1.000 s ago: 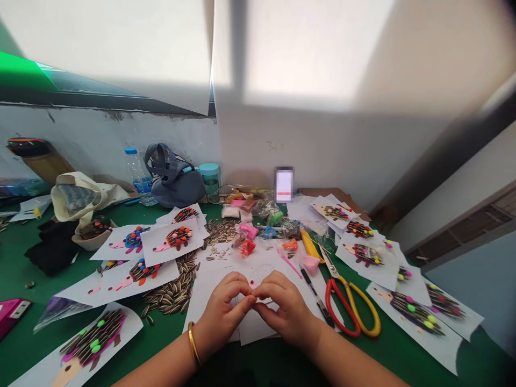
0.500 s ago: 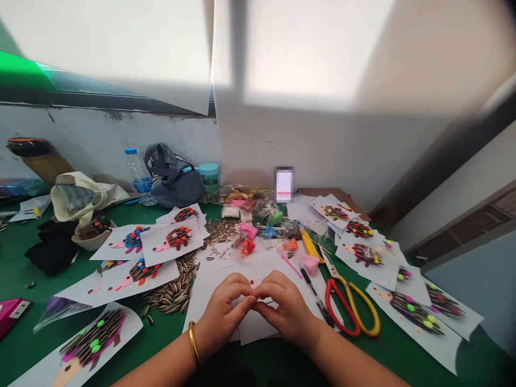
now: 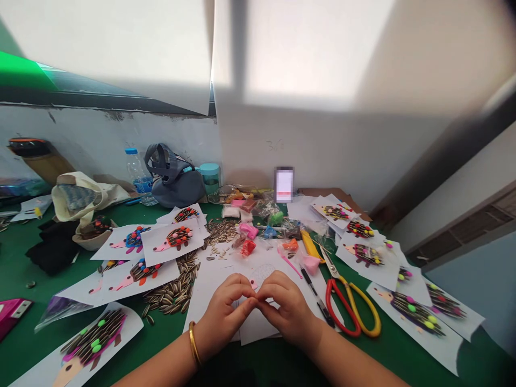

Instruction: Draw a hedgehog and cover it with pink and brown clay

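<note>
My left hand (image 3: 230, 305) and my right hand (image 3: 287, 304) meet fingertip to fingertip above the white paper (image 3: 209, 285). Thumbs and index fingers of both are pinched together; whatever lies between them is too small or hidden to make out. Just beyond the fingers, the sheet bears a drawn outline (image 3: 264, 270) filled with small marks, with a pink piece (image 3: 253, 284) that has a dark dot on it. A gold bangle (image 3: 194, 344) circles my left wrist. Beside my right hand lie a black pen (image 3: 317, 295) and scissors (image 3: 350, 306) with red and yellow handles.
Striped sunflower seeds (image 3: 173, 290) are heaped left of the paper. Bagged coloured clay (image 3: 248, 247) sits behind it. Seed hedgehog pictures lie on both sides, one at left (image 3: 173, 242). A phone (image 3: 284, 185) stands against the wall, and a bag (image 3: 175, 180) stands at the back.
My hands stay nearly in place, still pinched together at the fingertips, with only a slight shift of the fingers. Nothing else on the table has visibly moved.
</note>
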Motion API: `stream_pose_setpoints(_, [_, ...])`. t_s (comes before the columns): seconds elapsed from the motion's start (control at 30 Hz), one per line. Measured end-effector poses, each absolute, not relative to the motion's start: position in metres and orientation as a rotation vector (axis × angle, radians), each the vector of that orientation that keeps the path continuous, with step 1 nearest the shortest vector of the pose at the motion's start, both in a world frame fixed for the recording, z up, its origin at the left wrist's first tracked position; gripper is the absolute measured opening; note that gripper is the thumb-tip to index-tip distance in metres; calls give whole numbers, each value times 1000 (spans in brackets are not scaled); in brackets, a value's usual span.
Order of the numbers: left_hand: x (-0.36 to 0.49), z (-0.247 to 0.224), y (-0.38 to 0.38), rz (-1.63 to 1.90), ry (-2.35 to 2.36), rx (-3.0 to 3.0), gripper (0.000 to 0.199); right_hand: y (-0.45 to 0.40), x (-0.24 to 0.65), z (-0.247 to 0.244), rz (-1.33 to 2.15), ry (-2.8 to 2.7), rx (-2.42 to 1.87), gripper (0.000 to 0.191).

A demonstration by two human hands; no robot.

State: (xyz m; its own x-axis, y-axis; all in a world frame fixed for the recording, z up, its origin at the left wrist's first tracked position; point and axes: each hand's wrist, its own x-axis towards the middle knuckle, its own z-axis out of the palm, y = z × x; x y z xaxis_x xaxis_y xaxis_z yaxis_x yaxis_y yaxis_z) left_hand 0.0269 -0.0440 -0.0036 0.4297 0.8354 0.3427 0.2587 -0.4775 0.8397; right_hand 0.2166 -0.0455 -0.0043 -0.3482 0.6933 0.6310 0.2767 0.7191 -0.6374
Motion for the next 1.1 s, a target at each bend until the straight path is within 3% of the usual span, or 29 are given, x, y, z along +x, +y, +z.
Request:
stream_pose_setpoints(0.2, [26,-5,-43,1065,933,1964,24,-46,217,-5,502,-1945,-730,24])
stream_pose_setpoints(0.43, [26,-5,-42,1053,942,1965,25,-45,216,-5,501,-1936,-747,11])
stream_pose_setpoints(0.73, [26,-6,-42,1086,960,1971,27,-46,217,-7,505,-1970,-734,24])
stream_pose_setpoints(1.1, [27,-6,-42,1050,960,1984,23,-45,217,-6,529,-1942,-762,9])
